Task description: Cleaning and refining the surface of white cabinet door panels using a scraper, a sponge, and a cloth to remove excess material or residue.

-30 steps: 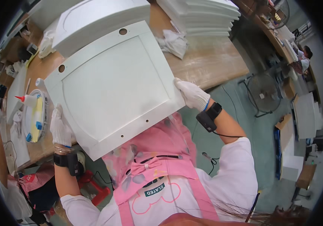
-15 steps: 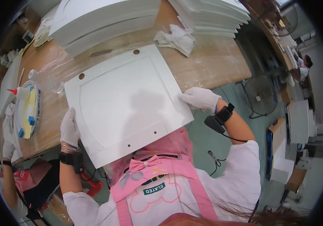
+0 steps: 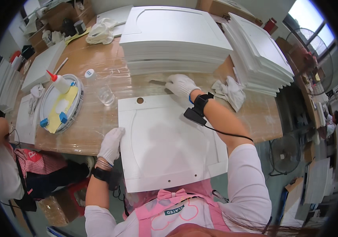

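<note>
A white door panel (image 3: 169, 146) with a routed arched border lies over the table's front edge, its near end against my apron. It has a larger hole at its far left corner and two small holes near its close edge. My left hand (image 3: 111, 144), in a white knit glove, grips the panel's left edge. Beyond the panel's far edge, my gloved right hand (image 3: 181, 85) is closed over the right end of a thin, flat metal blade (image 3: 157, 82) at the table surface. The glove hides that end of the blade and part of the fingers.
White panels (image 3: 173, 51) stand in a tall stack behind my right hand, with another stack (image 3: 255, 59) to the right. A crumpled white cloth (image 3: 230, 93) lies nearby. To the left are a red-tipped glue bottle (image 3: 60, 83) on a round lid (image 3: 76, 103) and a clear bottle (image 3: 103, 93). A co-worker sits far left.
My right hand has left the panel's right edge and reached across to the blade. The panel has turned straighter. My view has tilted up, showing more of the stacks.
</note>
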A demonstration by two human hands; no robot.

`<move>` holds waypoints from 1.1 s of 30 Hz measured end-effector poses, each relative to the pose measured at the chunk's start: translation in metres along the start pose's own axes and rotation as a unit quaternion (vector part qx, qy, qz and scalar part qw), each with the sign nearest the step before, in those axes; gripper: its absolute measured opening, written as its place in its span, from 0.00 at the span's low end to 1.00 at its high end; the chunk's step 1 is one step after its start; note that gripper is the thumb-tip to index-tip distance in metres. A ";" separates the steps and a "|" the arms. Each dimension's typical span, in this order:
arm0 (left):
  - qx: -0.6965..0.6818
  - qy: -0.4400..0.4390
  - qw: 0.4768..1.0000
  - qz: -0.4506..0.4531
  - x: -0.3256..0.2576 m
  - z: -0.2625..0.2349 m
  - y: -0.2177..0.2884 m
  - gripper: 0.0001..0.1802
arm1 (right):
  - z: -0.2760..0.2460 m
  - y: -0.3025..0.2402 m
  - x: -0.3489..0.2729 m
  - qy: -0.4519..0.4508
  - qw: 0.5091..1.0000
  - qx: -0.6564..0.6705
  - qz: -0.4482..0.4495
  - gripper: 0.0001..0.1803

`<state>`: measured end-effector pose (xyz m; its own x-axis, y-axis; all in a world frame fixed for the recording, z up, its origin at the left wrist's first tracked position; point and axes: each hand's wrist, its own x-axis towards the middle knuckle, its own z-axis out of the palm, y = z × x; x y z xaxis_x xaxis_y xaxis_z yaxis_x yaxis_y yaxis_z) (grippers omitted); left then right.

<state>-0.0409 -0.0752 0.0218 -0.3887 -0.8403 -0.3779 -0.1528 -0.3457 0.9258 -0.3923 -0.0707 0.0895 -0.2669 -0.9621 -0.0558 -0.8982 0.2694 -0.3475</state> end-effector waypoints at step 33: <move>0.185 -0.021 0.980 -0.075 -0.014 -0.004 0.037 0.23 | 0.010 -0.009 0.049 -0.092 0.982 -0.121 -0.107 0.18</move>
<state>-0.0372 -0.0776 0.0615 -0.3732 -0.7709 -0.5162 -0.5260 -0.2825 0.8022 -0.3939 -0.1210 0.0809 -0.0148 -0.9833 -0.1816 -0.9897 0.0403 -0.1375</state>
